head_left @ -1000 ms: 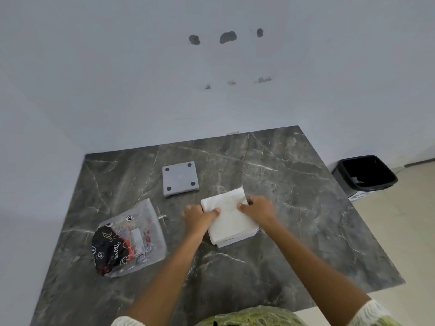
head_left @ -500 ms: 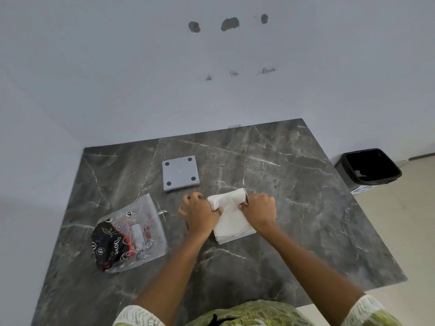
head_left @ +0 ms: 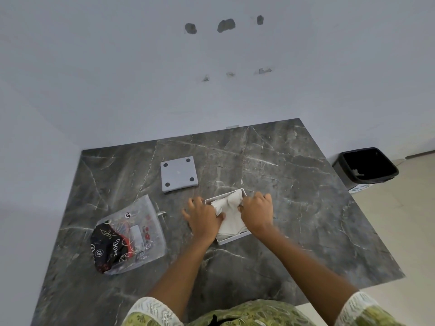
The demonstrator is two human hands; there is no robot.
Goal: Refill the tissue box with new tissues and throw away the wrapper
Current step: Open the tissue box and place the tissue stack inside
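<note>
While both hands press white tissues into the tissue box mid-bench, left hand lies flat and spread, right hand curled on the wad. Wrapper lies left, script reads roughly "Dove".

"Dove" script on clear wrapper

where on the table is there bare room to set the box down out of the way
The right side of the table is bare from the right hand out to the edge by the bin. So is the far strip behind the grey lid. The left is crowded: the wrapper, the lid, the left hand at the tissue box.
</note>
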